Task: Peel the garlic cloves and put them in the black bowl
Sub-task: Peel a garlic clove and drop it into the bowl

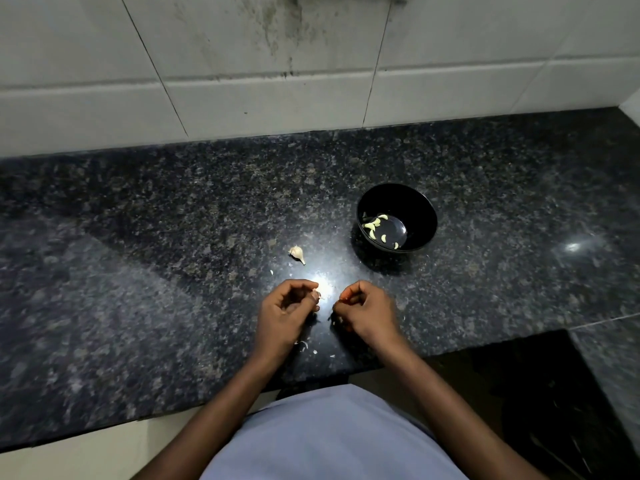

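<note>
Several peeled cloves (pixel 375 226), pale and curved, already lie in the glossy black bowl (pixel 422 216) toward the desk's right side. I judge the job partly done: one papery unpeeled piece of garlic (pixel 297 252) waits mid-desk. My left hand (pixel 285 313) pinches a clove (pixel 316 294); my right hand (pixel 367 311) is curled, seemingly pinching skin, though I cannot tell. Dry skin flakes (pixel 304 345) litter the speckled granite desk (pixel 138 237) near its front edge.
</note>
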